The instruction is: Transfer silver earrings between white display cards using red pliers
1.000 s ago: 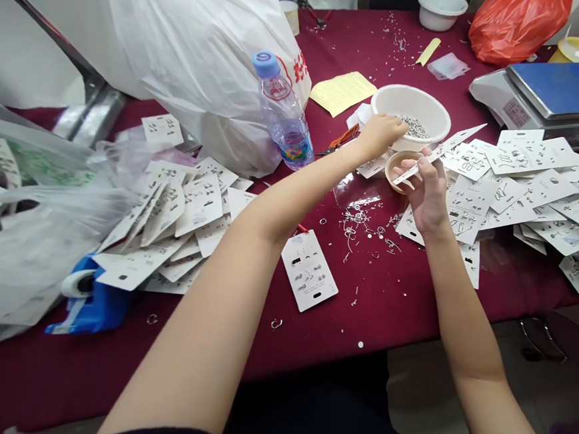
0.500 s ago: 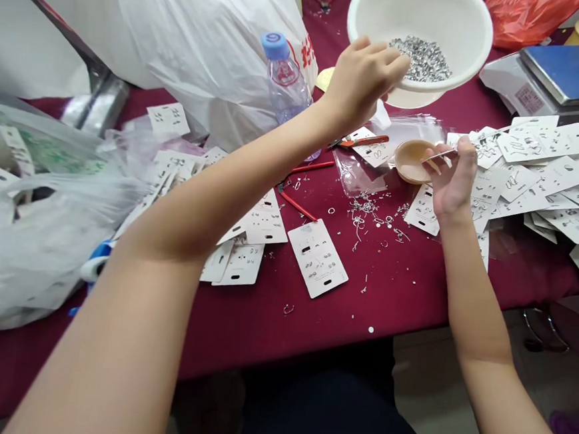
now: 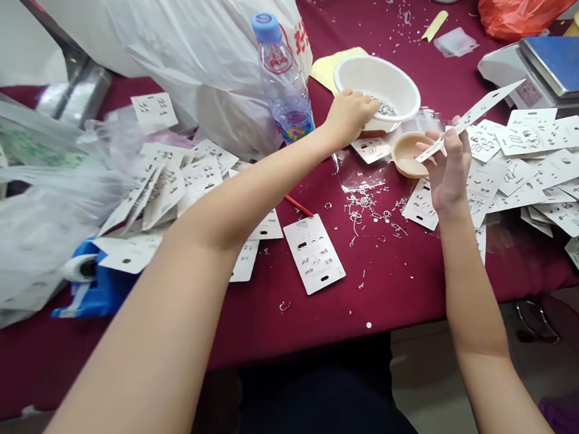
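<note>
My left hand (image 3: 350,118) is closed on the near rim of a white plastic bowl (image 3: 342,71). Small silvery metal pieces (image 3: 386,107) lie inside that bowl. In my right hand (image 3: 452,173) is a white earring card (image 3: 488,107), gripped between thumb and fingers and tilted up to the right. A small tan bowl (image 3: 404,160) stands just left of the right hand. Below the hands, one earring card (image 3: 314,254) lies flat on the dark red cloth, beside a scatter of metal bits (image 3: 363,206).
Heaped earring cards (image 3: 522,188) spread at the right, with more cards (image 3: 172,181) at the left. A plastic bottle (image 3: 284,83) stands against a big white bag (image 3: 192,49). A blue tape dispenser (image 3: 106,289) sits front left; a blue book (image 3: 572,69) lies back right.
The white bowl, raised and tilted before, has gone down and away with my left hand, uncovering the table behind. In my right hand, the card has swung up so that more of it shows.
</note>
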Motion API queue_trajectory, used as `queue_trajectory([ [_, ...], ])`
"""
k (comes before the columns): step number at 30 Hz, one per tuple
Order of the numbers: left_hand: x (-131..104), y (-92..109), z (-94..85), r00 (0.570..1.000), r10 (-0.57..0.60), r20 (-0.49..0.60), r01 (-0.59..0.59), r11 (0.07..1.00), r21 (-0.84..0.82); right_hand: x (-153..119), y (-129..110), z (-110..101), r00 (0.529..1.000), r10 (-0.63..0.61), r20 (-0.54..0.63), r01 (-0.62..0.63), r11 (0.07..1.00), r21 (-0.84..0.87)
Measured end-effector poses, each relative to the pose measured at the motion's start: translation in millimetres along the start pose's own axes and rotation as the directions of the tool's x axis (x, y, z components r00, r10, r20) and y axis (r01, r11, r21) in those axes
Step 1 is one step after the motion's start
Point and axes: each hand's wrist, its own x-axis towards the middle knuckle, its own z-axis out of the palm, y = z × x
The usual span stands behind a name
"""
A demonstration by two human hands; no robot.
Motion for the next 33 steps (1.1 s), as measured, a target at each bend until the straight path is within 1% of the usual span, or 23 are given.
queue_trajectory([
  [2,1,-3,3.9,1.000,0.021,0.007,-0.021,1.000,0.013,-2,-3,0,0.998,-0.028,0.053,0.030,0.999,-0.045],
  [5,-7,2,0.6,0.999,0.053,-0.011,-0.052,0.998,0.030,-4,-6,1,0.994,-0.039,0.103,0.053,0.990,-0.131],
  [8,-30,20,-9.9,0.995,0.090,-0.035,-0.088,0.995,0.036,-5,-7,2,0.992,-0.023,0.127,0.053,0.971,-0.234],
  [9,-40,27,-13.4,0.994,0.105,-0.013,-0.105,0.994,0.029,-5,-7,3,0.991,-0.015,0.131,0.046,0.970,-0.237],
  [10,-52,34,-16.4,0.989,0.134,0.062,-0.135,0.991,0.010,-6,-7,3,0.991,-0.006,0.131,0.035,0.975,-0.219],
  [11,-64,41,-18.5,0.973,0.171,0.154,-0.170,0.985,-0.022,-6,-7,4,0.992,0.002,0.127,0.021,0.983,-0.183],
  [12,-76,46,-19.6,0.946,0.217,0.242,-0.211,0.976,-0.049,-7,-7,5,0.992,0.014,0.124,0.004,0.990,-0.141],
  [13,-87,50,-19.6,0.916,0.259,0.305,-0.253,0.966,-0.060,-8,-8,6,0.992,0.023,0.124,-0.010,0.995,-0.104],
  [15,-103,55,-17.4,0.878,0.289,0.382,-0.290,0.955,-0.055,-10,-9,7,0.989,0.025,0.146,-0.015,0.997,-0.073],
  [17,-111,57,-13.8,0.858,0.271,0.435,-0.292,0.956,-0.021,-11,-9,9,0.984,0.013,0.178,0.001,0.997,-0.074],
  [20,-113,60,-10.8,0.843,0.221,0.490,-0.274,0.961,0.038,-12,-7,12,0.980,0.020,0.197,-0.008,0.998,-0.064],
  [25,-106,68,-12.2,0.834,0.175,0.524,-0.256,0.963,0.085,-12,-8,15,0.979,0.064,0.195,-0.055,0.997,-0.056],
  [27,-104,69,-11.3,0.830,0.182,0.527,-0.254,0.965,0.068,-14,-10,15,0.976,0.083,0.203,-0.071,0.995,-0.067],
  [30,-99,65,-8.7,0.823,0.203,0.531,-0.235,0.972,-0.008,-16,-13,16,0.973,0.099,0.209,-0.087,0.994,-0.066],
  [33,-95,61,-8.2,0.807,0.213,0.550,-0.221,0.974,-0.054,-16,-12,17,0.971,0.107,0.213,-0.096,0.994,-0.061],
])
